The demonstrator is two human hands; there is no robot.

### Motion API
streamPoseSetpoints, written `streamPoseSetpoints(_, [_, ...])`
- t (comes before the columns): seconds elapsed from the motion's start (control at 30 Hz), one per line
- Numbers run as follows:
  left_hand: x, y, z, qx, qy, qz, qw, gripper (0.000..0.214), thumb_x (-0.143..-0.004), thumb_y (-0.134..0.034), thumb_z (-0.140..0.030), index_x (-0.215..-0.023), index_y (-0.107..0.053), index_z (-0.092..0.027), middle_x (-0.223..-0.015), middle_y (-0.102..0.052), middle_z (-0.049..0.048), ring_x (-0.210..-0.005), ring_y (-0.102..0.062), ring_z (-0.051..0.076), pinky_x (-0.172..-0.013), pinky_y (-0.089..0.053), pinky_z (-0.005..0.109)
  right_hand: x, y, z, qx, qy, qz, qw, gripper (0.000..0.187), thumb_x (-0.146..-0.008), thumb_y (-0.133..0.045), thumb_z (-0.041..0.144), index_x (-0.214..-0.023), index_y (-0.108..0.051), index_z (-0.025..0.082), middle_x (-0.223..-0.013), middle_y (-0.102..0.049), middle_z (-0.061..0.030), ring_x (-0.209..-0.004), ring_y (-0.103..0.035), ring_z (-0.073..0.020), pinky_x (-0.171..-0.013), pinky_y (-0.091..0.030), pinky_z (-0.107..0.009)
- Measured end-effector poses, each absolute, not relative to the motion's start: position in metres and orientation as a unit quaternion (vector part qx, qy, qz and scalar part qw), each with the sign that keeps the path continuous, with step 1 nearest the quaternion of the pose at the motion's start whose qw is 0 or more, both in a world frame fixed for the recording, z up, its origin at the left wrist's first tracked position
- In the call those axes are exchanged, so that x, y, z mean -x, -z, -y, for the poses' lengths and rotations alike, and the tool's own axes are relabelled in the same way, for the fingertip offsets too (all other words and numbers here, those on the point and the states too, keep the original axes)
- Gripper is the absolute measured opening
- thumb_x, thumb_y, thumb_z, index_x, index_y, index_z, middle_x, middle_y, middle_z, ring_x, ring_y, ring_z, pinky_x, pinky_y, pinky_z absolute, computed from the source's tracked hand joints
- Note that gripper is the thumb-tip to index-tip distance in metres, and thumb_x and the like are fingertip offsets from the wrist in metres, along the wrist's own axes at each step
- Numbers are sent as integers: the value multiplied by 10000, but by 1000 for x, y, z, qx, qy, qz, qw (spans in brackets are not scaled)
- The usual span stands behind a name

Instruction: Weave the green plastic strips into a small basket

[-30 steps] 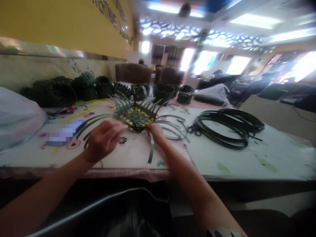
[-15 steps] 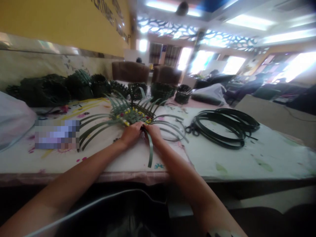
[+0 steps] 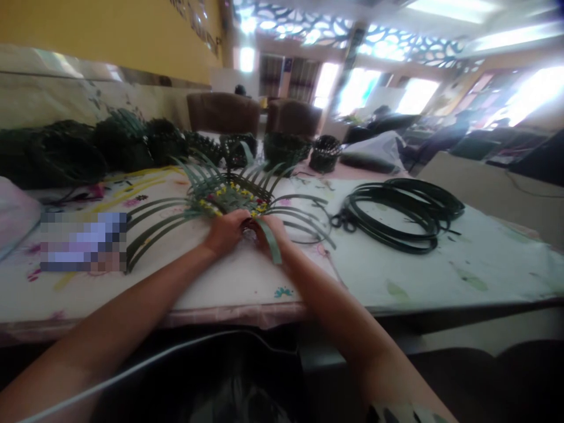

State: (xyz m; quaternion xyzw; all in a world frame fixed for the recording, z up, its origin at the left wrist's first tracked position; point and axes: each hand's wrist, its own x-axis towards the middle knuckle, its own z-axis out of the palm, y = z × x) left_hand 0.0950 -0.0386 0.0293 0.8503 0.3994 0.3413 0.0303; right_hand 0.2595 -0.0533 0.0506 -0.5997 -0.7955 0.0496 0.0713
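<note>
A half-woven basket (image 3: 229,200) of dark green strips lies on the table, with yellow and red bits across its base and long loose strips fanning out on all sides. At its near edge, my left hand (image 3: 227,231) is closed on the weave. Beside it, almost touching, my right hand (image 3: 272,228) is closed on the same edge. A green strip (image 3: 271,241) bends out from between the hands and droops over the right one. The fingertips are partly hidden, so the exact grip on the strips does not show.
Coils of dark green strip (image 3: 396,220) lie to the right, with black scissors (image 3: 343,221) beside them. Several finished woven baskets (image 3: 325,154) line the back. A pixelated item (image 3: 83,241) and a white bag (image 3: 15,214) are at left. Brown chairs (image 3: 224,111) stand beyond the table.
The loose green strip between my hands has swung up from hanging toward the table edge and now curves over my right hand. The camera view has shifted slightly.
</note>
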Motion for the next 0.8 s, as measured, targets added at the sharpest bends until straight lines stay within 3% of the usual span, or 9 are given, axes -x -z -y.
streamPoseSetpoints(0.27, [-90,-30,44,-849,-333,-408,42,116,-910,-486,-212,-859,-589,-192,-818,-655,39,-772,-615,189,-687,-451,279,-258,-56,55,603,-48,792,75,343,-982,-472,404,-1107,-749,245,-1058,-765,-104,-1005,-697,-276,-766,-448,-291])
streamPoseSetpoints(0.4, [-95,-30,44,-852,-316,-417,27,99,-874,-535,-192,-923,-621,-198,-917,-671,43,-869,-633,198,-749,-459,286,-259,-52,52,597,-51,797,71,314,-968,-494,355,-1152,-737,282,-1078,-765,-82,-1013,-692,-260,-769,-439,-275])
streamPoseSetpoints(0.57, [-99,-32,42,-860,-294,-417,-2,163,-923,-476,-201,-922,-638,-189,-932,-672,67,-911,-643,219,-757,-457,300,-259,-50,54,590,-48,803,72,348,-989,-430,315,-1162,-724,247,-1100,-759,-89,-1013,-690,-244,-773,-440,-272])
streamPoseSetpoints(0.8, [-106,-36,49,-836,-279,-472,-31,87,-897,-538,-216,-934,-612,-188,-842,-702,66,-787,-667,218,-676,-446,274,-259,-54,58,597,-49,798,73,271,-938,-529,335,-1082,-741,248,-1035,-767,-87,-1010,-696,-265,-760,-443,-276])
